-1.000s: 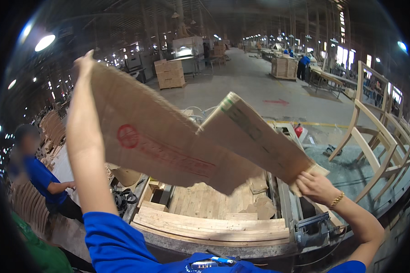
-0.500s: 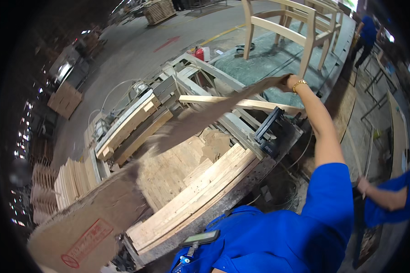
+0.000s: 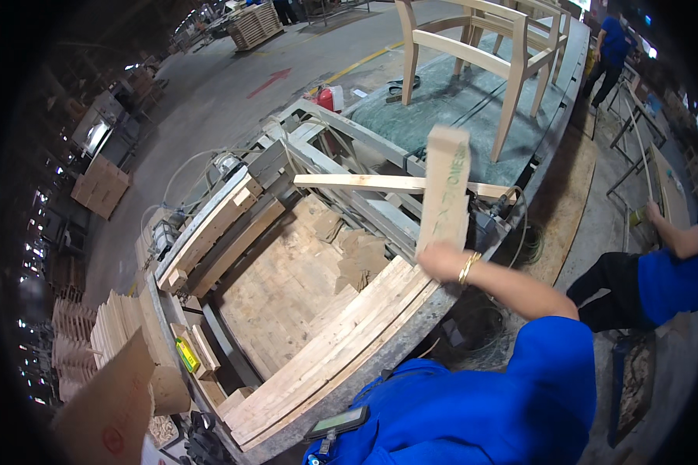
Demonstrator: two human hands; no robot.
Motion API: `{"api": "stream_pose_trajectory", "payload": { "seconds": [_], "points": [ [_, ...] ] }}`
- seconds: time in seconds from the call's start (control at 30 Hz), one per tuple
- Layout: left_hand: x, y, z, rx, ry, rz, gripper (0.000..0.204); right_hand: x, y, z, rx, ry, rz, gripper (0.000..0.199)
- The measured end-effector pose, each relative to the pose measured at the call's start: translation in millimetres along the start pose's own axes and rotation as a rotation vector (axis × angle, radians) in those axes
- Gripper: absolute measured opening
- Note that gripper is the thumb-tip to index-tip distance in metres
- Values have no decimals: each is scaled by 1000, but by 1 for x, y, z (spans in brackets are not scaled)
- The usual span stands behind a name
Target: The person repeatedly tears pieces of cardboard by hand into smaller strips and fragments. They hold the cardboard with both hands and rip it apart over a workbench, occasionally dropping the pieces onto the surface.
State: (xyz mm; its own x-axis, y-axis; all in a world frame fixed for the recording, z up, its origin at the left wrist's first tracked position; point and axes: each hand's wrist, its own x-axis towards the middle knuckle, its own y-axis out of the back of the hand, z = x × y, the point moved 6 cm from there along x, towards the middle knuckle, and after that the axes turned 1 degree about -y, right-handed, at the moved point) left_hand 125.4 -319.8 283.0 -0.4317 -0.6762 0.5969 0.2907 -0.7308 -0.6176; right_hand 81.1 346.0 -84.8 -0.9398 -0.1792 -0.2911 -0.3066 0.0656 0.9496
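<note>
While the head view gives no sight of the left hand, it shows the right hand (image 3: 442,262) closed around the lower end of a narrow brown cardboard strip with green print (image 3: 447,182). The strip stands nearly upright above the fist, in front of a pale straight wooden bar (image 3: 349,183) and near the end of a stack of pale, slightly curved wooden boards (image 3: 326,356). A larger flat brown cardboard sheet with faint red print (image 3: 112,403) shows at the lower left.

Both pieces should be light, the short strip fairly stiff along its length and the broad sheet likelier to flex or crease. Dry cardboard should not slip much, though it may tear at an edge. One closed hand near an end should suit the strip; for the sheet, a wide pinch on opposite edges would likely keep it from folding.

The fingertips and the gripped end of the strip are hard to make out, partly through blur. The sheet runs into the dark rim of the view, so its full outline is cut off, and I cannot tell whether the left hand holds it or is empty.
</note>
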Motion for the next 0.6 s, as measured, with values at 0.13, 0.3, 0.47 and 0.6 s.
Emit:
{"api": "stream_pose_trajectory", "payload": {
  "seconds": [0.13,0.3,0.47,0.6],
  "points": [
    [25,-53,-40,381,-133,-107,27,6,-29,-56,196,26,-293,50],
    [22,-168,-59,570,-387,-288,18,28,195,-125,385,299,403,91],
    [-68,-329,-55,312,-772,-501,13,10,364,-209,866,945,842,68],
    [-100,-357,-79,810,-598,-788,59,27,385,-214,1112,1027,724,20]
  ]
}}
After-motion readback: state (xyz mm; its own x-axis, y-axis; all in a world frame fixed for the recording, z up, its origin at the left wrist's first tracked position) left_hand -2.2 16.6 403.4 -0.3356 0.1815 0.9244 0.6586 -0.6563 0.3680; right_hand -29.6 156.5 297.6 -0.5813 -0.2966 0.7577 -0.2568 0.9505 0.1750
